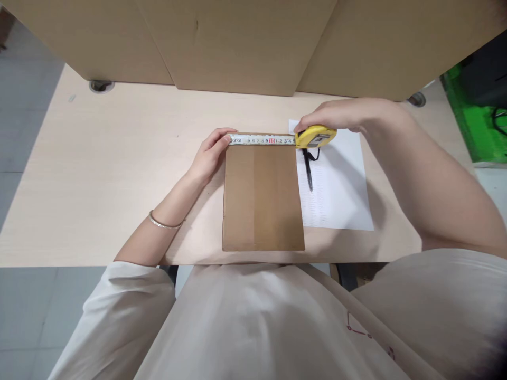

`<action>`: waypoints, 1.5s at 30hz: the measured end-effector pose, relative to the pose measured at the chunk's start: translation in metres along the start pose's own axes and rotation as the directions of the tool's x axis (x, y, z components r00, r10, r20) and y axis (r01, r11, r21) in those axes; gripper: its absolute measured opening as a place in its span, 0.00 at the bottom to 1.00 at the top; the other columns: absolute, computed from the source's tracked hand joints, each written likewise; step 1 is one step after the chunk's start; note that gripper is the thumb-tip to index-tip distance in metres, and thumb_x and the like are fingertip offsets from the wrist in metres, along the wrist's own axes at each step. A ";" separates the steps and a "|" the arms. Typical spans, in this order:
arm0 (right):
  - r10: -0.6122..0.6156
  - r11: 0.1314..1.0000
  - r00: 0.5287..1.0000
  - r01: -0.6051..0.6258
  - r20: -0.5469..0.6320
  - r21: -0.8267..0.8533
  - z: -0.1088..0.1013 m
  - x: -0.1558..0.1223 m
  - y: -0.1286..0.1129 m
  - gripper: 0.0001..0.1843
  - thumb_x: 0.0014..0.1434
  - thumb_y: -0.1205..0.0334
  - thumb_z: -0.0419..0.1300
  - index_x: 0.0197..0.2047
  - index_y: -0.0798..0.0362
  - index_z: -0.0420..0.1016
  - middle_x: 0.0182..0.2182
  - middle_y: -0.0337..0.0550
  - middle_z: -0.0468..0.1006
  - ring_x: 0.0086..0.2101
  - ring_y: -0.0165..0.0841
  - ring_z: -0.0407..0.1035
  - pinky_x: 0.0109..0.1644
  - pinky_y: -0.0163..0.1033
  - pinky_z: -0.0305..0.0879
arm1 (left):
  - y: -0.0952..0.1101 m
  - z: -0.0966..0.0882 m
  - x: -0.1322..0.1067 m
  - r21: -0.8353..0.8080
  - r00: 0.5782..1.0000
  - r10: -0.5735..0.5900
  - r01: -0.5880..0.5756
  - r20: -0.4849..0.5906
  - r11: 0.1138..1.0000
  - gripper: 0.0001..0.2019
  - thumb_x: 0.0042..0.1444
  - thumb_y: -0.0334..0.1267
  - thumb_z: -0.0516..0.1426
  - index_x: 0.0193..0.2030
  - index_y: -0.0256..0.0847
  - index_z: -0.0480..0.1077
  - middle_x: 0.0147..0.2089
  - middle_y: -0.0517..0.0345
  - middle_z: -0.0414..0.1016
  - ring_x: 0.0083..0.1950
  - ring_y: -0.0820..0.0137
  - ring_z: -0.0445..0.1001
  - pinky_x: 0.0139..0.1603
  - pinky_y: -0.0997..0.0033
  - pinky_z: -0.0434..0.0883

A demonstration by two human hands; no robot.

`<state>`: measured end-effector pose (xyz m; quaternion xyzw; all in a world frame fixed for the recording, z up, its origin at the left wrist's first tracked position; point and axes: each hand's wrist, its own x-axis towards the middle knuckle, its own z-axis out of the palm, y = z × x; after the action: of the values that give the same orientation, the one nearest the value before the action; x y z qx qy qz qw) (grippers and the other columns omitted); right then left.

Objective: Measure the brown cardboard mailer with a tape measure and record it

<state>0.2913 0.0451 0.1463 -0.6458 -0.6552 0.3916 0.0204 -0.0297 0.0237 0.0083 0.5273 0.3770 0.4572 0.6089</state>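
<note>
A flat brown cardboard box [261,200] lies near the table's front edge. Along its far edge stretches the white blade [257,140] of a tape measure, numbers facing up. My left hand [209,153] pinches the blade's end at the box's far left corner, thumb on top. My right hand [328,116] grips the yellow case of the tape measure [317,136] just past the far right corner; its fingers are partly hidden behind the case. Below the case, a black pen [308,171] rests on a printed white sheet of paper [348,195], which the box partly covers.
Tall cardboard panels [237,47] stand along the back of the light wooden table [99,174]. Two cable holes are set in the tabletop, one at the back left [102,86]. Something bright green [475,116] is beyond the right edge.
</note>
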 end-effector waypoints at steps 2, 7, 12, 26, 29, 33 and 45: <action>0.083 0.995 0.996 -0.081 0.022 -0.062 0.002 0.001 -0.003 0.21 0.76 0.46 0.66 0.32 0.47 0.78 0.27 0.43 0.72 0.32 0.34 0.65 0.39 0.41 0.64 | 0.000 0.000 0.000 -0.007 1.000 -0.003 0.003 -0.003 1.000 0.18 0.62 0.59 0.71 0.51 0.52 0.83 0.56 0.54 0.84 0.62 0.56 0.79 0.72 0.54 0.73; 0.133 0.988 0.991 -0.133 0.005 -0.078 0.005 -0.001 -0.008 0.22 0.77 0.45 0.65 0.33 0.47 0.79 0.27 0.42 0.72 0.32 0.32 0.66 0.37 0.40 0.62 | -0.001 0.000 0.000 0.008 1.000 -0.001 0.001 -0.021 1.000 0.20 0.60 0.60 0.71 0.51 0.53 0.84 0.58 0.55 0.85 0.64 0.55 0.79 0.73 0.53 0.74; 0.118 0.981 0.993 -0.120 -0.022 -0.153 0.001 -0.019 -0.016 0.21 0.75 0.50 0.67 0.30 0.50 0.76 0.28 0.42 0.72 0.29 0.32 0.59 0.34 0.44 0.55 | -0.006 -0.003 0.003 -0.031 0.998 -0.031 0.030 -0.047 0.999 0.26 0.55 0.63 0.75 0.53 0.52 0.85 0.60 0.53 0.87 0.67 0.53 0.80 0.78 0.50 0.71; -0.178 0.965 0.982 0.163 -0.057 -0.207 0.059 -0.003 -0.110 0.24 0.62 0.42 0.71 0.27 0.47 0.67 0.23 0.44 0.63 0.27 0.39 0.61 0.29 0.43 0.49 | -0.013 -0.001 0.007 0.000 1.000 0.004 -0.004 -0.029 1.000 0.27 0.57 0.67 0.71 0.50 0.48 0.83 0.58 0.52 0.88 0.68 0.52 0.82 0.76 0.48 0.72; -0.235 0.962 0.970 0.222 -0.068 -0.157 0.067 -0.004 -0.116 0.25 0.61 0.45 0.73 0.26 0.47 0.65 0.23 0.44 0.63 0.28 0.39 0.61 0.30 0.43 0.50 | -0.005 -0.004 0.000 0.004 0.998 0.015 -0.014 -0.053 1.000 0.29 0.58 0.69 0.70 0.54 0.49 0.82 0.63 0.50 0.86 0.73 0.49 0.78 0.79 0.45 0.71; -0.232 0.972 0.964 0.223 -0.128 -0.080 0.054 -0.005 -0.101 0.25 0.67 0.47 0.66 0.24 0.49 0.65 0.26 0.44 0.67 0.28 0.36 0.59 0.31 0.44 0.50 | 0.022 -0.018 -0.048 0.162 1.000 -0.009 0.009 -0.002 0.987 0.38 0.57 0.72 0.69 0.66 0.54 0.77 0.72 0.47 0.79 0.81 0.43 0.70 0.85 0.35 0.63; 0.011 0.752 0.999 0.025 -0.050 0.658 0.023 0.009 -0.016 0.15 0.60 0.46 0.71 0.33 0.47 0.75 0.33 0.46 0.82 0.40 0.42 0.78 0.45 0.43 0.74 | -0.003 -0.024 -0.200 0.523 0.990 0.109 -0.141 0.091 0.840 0.49 0.52 0.54 0.80 0.78 0.69 0.67 0.72 0.51 0.79 0.68 0.46 0.84 0.70 0.35 0.85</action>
<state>0.2641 0.0441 0.1349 -0.6047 -0.4770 0.5804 0.2645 -0.1115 -0.1602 -0.0027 0.7106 0.4354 0.3592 0.4200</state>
